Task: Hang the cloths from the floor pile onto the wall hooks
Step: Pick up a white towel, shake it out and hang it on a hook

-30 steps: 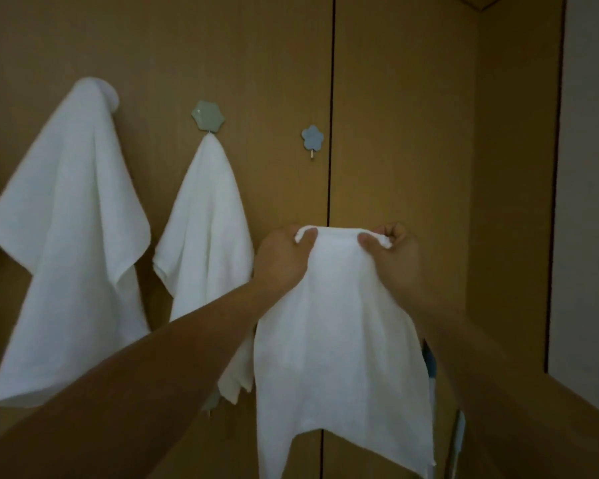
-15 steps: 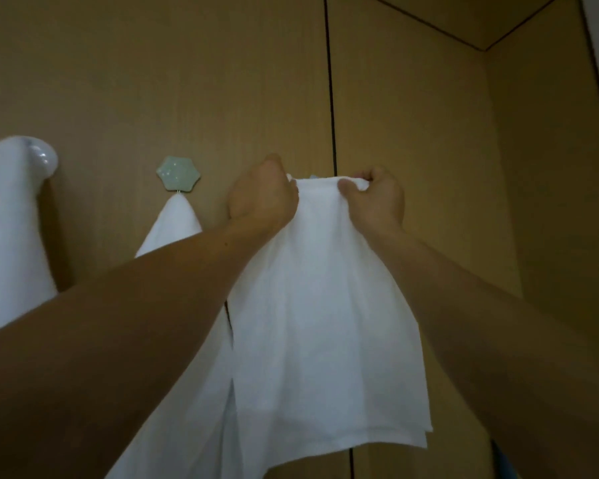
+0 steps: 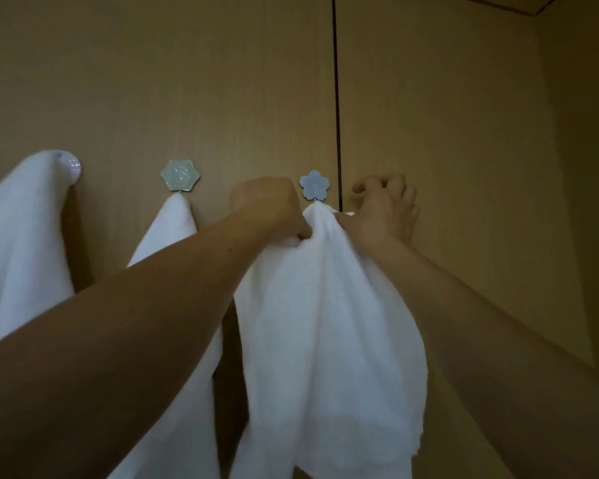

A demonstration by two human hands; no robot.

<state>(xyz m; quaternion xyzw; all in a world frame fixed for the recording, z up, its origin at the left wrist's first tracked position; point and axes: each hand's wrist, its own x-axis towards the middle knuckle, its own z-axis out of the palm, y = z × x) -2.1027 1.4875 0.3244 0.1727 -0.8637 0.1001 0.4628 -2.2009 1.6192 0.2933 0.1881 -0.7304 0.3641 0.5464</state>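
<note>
wood wall; left hand grip pinching cloth under blue hook; right hand grip loose, fingers spread.

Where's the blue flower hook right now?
In the head view the blue flower hook sits on the wall at centre, between the left hand and right hand, right above the peak of the white cloth.

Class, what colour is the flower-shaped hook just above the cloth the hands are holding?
Pale blue hook, seen best in the head view.
</note>
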